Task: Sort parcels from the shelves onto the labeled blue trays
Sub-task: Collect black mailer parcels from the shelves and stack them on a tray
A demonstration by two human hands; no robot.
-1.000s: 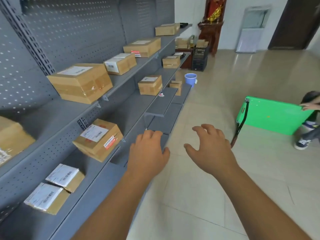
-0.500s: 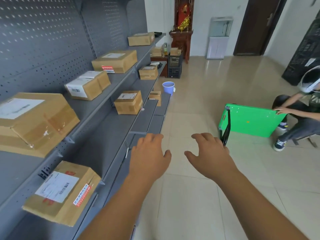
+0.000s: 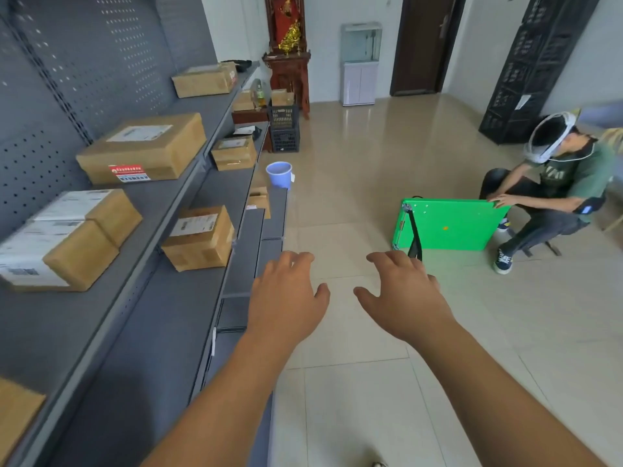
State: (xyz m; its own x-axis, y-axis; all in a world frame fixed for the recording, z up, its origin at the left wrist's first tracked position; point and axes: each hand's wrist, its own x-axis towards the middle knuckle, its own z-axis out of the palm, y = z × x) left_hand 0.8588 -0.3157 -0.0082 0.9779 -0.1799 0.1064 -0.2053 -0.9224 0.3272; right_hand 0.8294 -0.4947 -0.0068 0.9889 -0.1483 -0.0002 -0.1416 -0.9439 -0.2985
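Stretched left hand (image 3: 286,298) and right hand (image 3: 404,298) out side by side above the tiled floor (image 3: 354,399), fingers loosely spread, gripping nothing. Found a labelled parcel (image 3: 199,237) resting on the grey shelves (image 3: 188,315), just beyond the left hand, and a red-stickered parcel (image 3: 145,148) one shelf higher. Spotted a green board (image 3: 448,224) across the floor, steadied by a seated person (image 3: 556,183).

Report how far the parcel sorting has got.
Done: nothing shows as sorted; no blue tray is in view. In hand: nothing; left hand and right hand are open and empty. Left: the shelves hold the middle-shelf box, the large red-stickered box and others.
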